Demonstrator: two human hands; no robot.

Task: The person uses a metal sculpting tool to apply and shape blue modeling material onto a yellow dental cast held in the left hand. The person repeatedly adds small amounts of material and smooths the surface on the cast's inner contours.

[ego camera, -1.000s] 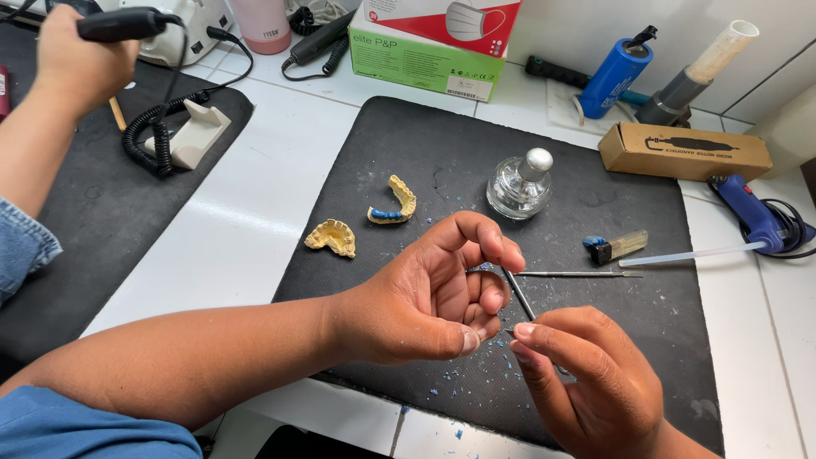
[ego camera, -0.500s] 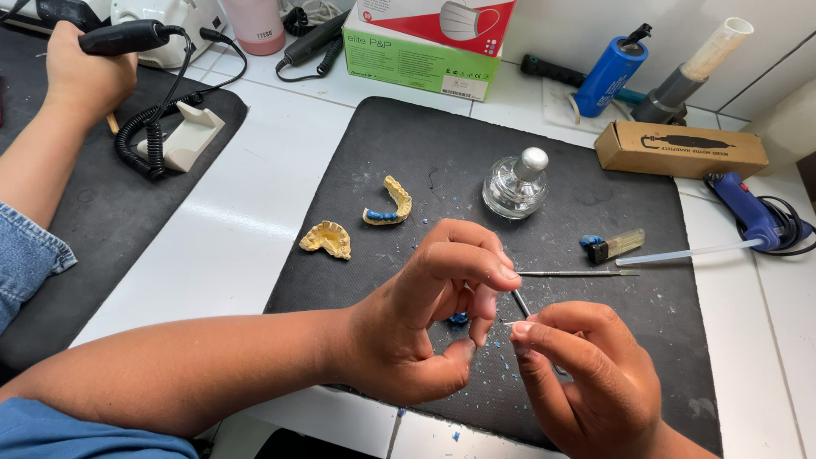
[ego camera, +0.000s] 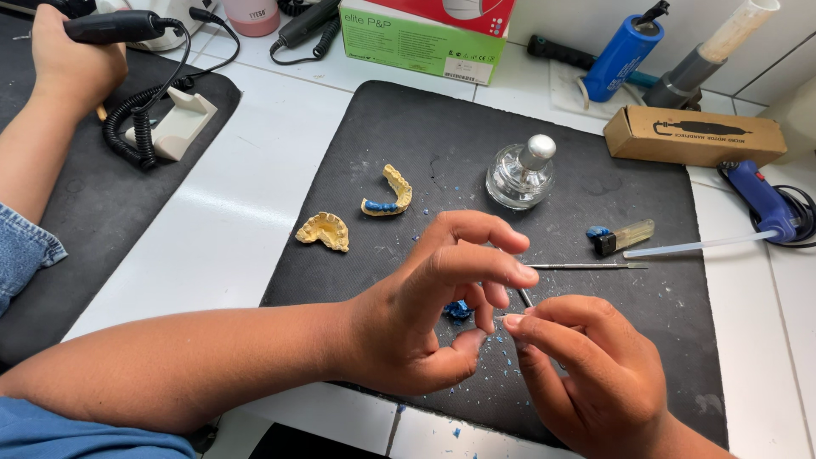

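The left hand (ego camera: 425, 314) hides most of the blue wax piece (ego camera: 459, 311), the thin metal tool (ego camera: 524, 297) vanishes between the right hand (ego camera: 586, 374) fingers, and the co-worker's hand (ego camera: 72, 64) is cropped at the top edge.

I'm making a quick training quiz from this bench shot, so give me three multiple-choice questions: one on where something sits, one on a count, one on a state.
1. Where is the glass burner?
A. on the black mat
B. on the white tiles
C. in the cardboard box

2. How many yellow dental casts lie on the mat?
A. one
B. two
C. four

3. What is the right hand doing?
A. lying flat and open
B. pinching a thin metal tool
C. gripping the lighter

Answers:
1 A, it stands on the mat.
2 B, one plain, one with blue wax.
3 B, fingertips close on the tool.
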